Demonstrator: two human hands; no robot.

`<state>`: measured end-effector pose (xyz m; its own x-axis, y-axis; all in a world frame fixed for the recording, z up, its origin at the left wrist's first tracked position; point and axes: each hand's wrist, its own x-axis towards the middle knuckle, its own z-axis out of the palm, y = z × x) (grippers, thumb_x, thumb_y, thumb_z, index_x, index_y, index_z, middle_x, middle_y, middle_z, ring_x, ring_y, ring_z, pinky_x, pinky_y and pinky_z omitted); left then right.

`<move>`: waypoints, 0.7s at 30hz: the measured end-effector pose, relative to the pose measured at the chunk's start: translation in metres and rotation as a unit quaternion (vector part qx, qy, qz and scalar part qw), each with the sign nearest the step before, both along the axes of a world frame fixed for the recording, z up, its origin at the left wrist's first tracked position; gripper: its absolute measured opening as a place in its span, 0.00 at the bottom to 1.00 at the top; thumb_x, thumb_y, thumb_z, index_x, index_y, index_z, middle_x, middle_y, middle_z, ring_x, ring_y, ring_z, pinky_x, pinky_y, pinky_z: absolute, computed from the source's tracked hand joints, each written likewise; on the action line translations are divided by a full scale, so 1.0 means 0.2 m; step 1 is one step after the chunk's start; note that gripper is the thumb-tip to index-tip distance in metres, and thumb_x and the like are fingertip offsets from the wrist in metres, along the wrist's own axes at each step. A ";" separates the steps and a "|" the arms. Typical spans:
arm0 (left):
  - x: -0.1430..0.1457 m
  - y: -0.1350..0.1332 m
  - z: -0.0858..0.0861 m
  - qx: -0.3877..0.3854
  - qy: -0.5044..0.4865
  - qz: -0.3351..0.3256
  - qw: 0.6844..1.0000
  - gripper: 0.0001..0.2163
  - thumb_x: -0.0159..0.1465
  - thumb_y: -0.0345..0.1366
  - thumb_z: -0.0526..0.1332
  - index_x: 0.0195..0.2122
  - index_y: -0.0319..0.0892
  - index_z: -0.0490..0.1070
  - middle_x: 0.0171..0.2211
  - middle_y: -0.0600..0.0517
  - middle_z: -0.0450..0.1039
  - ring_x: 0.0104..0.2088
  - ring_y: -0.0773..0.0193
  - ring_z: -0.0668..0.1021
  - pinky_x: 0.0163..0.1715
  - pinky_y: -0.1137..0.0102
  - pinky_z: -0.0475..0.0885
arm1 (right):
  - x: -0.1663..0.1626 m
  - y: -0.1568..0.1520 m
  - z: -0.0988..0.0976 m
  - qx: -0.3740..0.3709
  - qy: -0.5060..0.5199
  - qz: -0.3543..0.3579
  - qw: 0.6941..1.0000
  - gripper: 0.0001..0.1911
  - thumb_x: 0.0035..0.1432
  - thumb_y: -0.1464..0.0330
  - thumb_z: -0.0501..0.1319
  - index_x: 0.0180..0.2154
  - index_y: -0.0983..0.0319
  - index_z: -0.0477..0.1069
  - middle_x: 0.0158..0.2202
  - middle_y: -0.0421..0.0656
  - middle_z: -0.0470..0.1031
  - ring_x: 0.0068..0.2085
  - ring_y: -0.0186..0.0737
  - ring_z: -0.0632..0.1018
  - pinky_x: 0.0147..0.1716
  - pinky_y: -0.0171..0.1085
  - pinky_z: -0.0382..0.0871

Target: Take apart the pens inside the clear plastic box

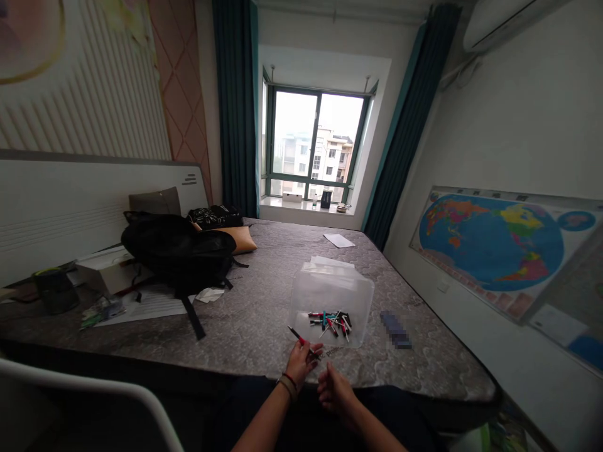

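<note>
A slim red-and-black pen [295, 334] slants up and to the left out of my left hand [300, 364], whose fingers are closed around it. Just to the right and a little lower, my right hand [335, 388] is curled with its thumb up. Anything inside those fingers is hidden, and the two hands are apart. Beyond them on the mattress stands a clear plastic box [330, 285]. On its bottom lies a loose heap of pens or pen parts [332, 323] in red, black, white and blue.
A bare mattress [264, 295] carries everything. To the left lie a black backpack [174, 251], a white box [106, 270], papers and a dark mesh cup [55, 292]. A blurred-out bluish item [396, 329] is right of the plastic box. A white chair rail [94, 382] curves at lower left.
</note>
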<state>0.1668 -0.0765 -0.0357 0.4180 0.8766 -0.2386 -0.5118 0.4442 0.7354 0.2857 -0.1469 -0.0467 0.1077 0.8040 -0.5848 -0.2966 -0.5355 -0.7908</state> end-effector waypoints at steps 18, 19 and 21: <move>0.15 0.00 0.06 0.025 0.054 0.030 0.998 0.23 0.49 0.49 0.72 0.38 0.41 0.67 0.42 0.41 0.79 0.35 0.59 0.82 0.33 0.70 0.76 | 0.18 0.11 0.08 0.043 0.116 -0.018 0.992 0.20 0.60 0.51 0.57 0.26 0.60 0.61 0.17 0.33 0.62 0.19 0.30 0.68 0.20 0.29 0.54; 0.15 0.01 0.06 0.027 0.058 0.034 0.997 0.23 0.49 0.49 0.72 0.38 0.40 0.67 0.42 0.42 0.79 0.35 0.59 0.82 0.34 0.69 0.76 | 0.19 0.12 0.08 0.042 0.125 -0.014 0.991 0.20 0.61 0.51 0.56 0.27 0.60 0.61 0.17 0.33 0.62 0.20 0.30 0.68 0.20 0.29 0.54; 0.16 0.04 0.05 0.034 0.067 0.047 0.996 0.23 0.49 0.48 0.72 0.37 0.40 0.68 0.44 0.42 0.79 0.36 0.60 0.82 0.34 0.69 0.77 | 0.22 0.14 0.06 0.034 0.143 -0.015 0.989 0.20 0.62 0.52 0.55 0.27 0.60 0.61 0.17 0.33 0.62 0.20 0.30 0.68 0.20 0.29 0.54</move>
<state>0.1996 -0.0684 -0.0262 0.3009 0.9263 -0.2267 -0.4436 0.3463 0.8266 0.3302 -0.1193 -0.0341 -0.0290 0.8418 -0.5391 -0.5282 -0.4708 -0.7067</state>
